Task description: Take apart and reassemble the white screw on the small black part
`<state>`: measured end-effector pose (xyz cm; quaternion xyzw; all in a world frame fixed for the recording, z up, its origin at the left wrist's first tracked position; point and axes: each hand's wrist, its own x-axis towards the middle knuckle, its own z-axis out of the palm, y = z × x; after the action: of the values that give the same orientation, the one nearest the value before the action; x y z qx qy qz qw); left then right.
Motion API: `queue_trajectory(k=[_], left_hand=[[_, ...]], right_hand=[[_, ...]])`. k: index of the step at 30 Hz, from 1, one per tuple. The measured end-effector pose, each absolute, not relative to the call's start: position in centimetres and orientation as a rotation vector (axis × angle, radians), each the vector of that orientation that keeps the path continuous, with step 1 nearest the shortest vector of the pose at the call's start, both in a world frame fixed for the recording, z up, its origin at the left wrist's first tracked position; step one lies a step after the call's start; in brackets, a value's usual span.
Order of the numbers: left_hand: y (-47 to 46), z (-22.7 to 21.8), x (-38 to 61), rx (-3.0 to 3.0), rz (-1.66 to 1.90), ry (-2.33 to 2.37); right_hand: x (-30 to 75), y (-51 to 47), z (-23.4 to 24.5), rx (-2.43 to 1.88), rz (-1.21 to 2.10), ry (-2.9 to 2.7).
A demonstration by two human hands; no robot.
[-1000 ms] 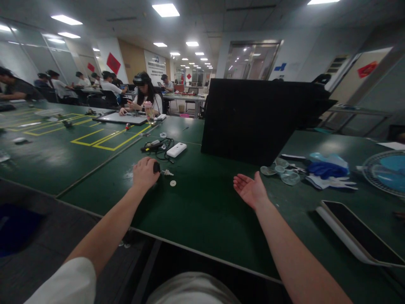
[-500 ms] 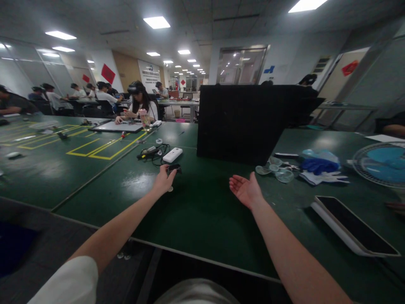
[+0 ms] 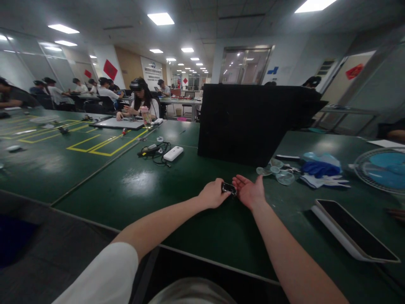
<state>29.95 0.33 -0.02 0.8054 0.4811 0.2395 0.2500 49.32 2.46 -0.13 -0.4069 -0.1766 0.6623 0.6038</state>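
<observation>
My left hand point(image 3: 213, 194) is closed around a small dark object with a shiny black face point(image 3: 228, 188), too small to name. It is held above the green table point(image 3: 177, 219), in front of a large black box-like panel point(image 3: 240, 126). Close beside it on the right, my right hand point(image 3: 251, 192) is open, palm turned up and fingers stretched toward the small object. Whether the right fingertips touch it I cannot tell.
A white power bank-like block point(image 3: 173, 153) lies by black cables point(image 3: 155, 151). On the right are clear plastic cups point(image 3: 284, 177), blue-and-white gloves point(image 3: 322, 171), a phone-like slab point(image 3: 356, 230) and a fan point(image 3: 381, 171). A co-worker point(image 3: 144, 99) sits across the table.
My left hand has swung right with the small dark object, from near the white block to beside my right hand. The right hand has stayed nearly in place, palm up.
</observation>
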Motion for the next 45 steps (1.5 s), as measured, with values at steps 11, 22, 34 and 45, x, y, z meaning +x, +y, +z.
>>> queue_trajectory(k=[11,22,34,45], left_hand=[[-0.3,0.7,30.6,2.092,0.848,1.209],[2.9,-0.4,20.2,1.765,1.312,1.240],[1.0,-0.9,18.1,2.028,0.981,1.395],[-0.6,-0.8,19.8,2.113,0.799,1.411]], right_hand=[[50.3,3.0,-0.6,-1.021,1.420,-0.469],[44.2,-1.2,1.3,-1.350,0.393,-2.144],[42.0,-1.4,0.3,-1.278,0.168,-2.405],[41.0,-2.7,1.0,-1.108,0.324,-2.091]])
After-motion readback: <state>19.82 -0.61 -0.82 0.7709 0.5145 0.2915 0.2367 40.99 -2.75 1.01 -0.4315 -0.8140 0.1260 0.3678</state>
